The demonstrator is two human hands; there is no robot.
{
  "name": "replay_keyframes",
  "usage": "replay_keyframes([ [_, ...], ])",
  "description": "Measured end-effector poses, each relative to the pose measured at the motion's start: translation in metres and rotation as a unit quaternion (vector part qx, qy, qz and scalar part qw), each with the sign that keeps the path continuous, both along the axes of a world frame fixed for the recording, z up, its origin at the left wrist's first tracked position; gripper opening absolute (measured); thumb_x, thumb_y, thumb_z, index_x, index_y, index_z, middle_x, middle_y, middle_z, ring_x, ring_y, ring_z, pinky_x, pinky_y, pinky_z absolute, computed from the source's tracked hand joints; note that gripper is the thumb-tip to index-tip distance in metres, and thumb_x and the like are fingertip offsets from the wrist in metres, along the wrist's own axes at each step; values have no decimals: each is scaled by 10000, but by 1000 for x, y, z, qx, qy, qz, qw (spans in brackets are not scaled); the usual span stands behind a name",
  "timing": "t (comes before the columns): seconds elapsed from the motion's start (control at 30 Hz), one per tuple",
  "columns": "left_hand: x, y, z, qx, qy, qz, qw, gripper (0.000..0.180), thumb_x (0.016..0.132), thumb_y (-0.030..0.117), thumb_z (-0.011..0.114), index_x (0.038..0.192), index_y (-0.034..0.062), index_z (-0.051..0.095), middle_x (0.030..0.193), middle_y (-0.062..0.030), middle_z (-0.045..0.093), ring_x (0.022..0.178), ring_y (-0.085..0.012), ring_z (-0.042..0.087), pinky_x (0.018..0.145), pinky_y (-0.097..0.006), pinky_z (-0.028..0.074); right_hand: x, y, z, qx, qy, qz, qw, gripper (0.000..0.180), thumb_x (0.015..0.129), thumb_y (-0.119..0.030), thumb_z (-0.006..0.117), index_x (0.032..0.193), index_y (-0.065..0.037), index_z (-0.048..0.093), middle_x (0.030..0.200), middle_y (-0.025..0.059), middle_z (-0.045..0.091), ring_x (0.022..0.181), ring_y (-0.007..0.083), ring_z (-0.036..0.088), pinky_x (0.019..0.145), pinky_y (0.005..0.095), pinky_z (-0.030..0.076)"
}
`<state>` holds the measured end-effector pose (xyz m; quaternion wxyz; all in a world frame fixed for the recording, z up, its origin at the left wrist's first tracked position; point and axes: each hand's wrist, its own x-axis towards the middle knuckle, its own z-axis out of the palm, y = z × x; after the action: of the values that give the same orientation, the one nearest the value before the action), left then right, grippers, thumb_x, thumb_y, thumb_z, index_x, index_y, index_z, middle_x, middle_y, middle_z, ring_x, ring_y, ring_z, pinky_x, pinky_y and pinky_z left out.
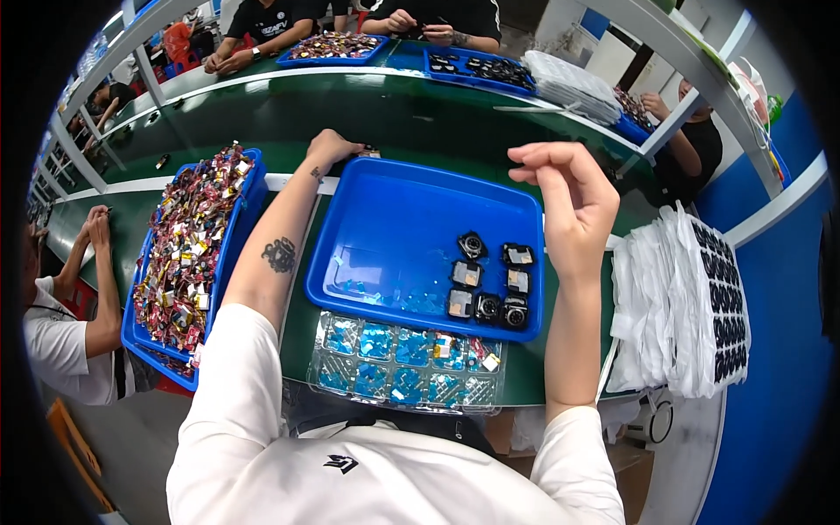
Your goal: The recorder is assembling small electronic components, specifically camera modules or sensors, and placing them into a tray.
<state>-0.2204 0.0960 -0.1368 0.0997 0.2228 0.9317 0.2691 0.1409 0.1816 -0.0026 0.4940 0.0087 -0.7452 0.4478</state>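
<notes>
My left hand (332,150) reaches past the far left corner of the blue tray (394,210), over the green belt. Its fingers are closed at a small dark-and-tan device (370,151), partly hidden. Raised above the tray's right edge, my right hand (573,192) has loosely bent fingers, apart from one another, and nothing visible in them. Several small black camera-like devices (487,306) lie grouped in the tray's near right part; some show pale rectangular pieces, others round lens-like fronts. Bits of blue film (359,287) are scattered on the tray floor.
A clear compartment tray (411,350) with blue film scraps lies before me. On the left, a blue tray (188,262) is heaped with wired parts. White sheets with black devices (678,302) are stacked at right. Co-workers sit around the green belt (437,122); metal posts frame it.
</notes>
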Motion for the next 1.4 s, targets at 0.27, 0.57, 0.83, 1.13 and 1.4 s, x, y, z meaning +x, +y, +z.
replay_keyframes([
  [0.27,124,-16,57,241,168,-247,923,151,810,172,673,890,51,714,742,-60,671,644,-147,600,594,-263,459,-3,5,-1,37,10,-6,999,148,833,-32,478,826,8,621,781,79,685,697,134,656,653,253,523],
  [0.57,288,-68,40,75,309,-659,681,118,701,163,621,651,63,585,491,-48,533,466,-238,586,439,-352,454,-5,1,-9,78,-12,-70,994,141,820,-140,650,765,-12,635,676,57,668,643,108,647,627,231,498],
  [0.83,297,-86,11,65,364,-619,693,117,654,159,598,602,68,546,497,-37,532,495,-194,601,492,-315,455,-3,-16,0,57,-76,-64,993,89,822,-35,624,759,25,609,687,70,655,652,117,640,628,229,482],
  [1.13,279,-95,61,283,113,-552,776,82,854,90,551,865,27,500,792,-121,512,777,-314,570,656,-424,463,8,-17,-2,12,-244,138,960,257,771,-183,703,797,50,599,685,84,630,649,136,632,612,243,495],
  [1.4,250,-67,96,411,16,-468,782,77,832,35,553,866,3,492,726,-164,581,702,-359,591,593,-427,444,3,-14,1,-16,-249,163,954,506,625,-183,856,995,54,604,921,88,633,775,142,627,678,250,513],
])
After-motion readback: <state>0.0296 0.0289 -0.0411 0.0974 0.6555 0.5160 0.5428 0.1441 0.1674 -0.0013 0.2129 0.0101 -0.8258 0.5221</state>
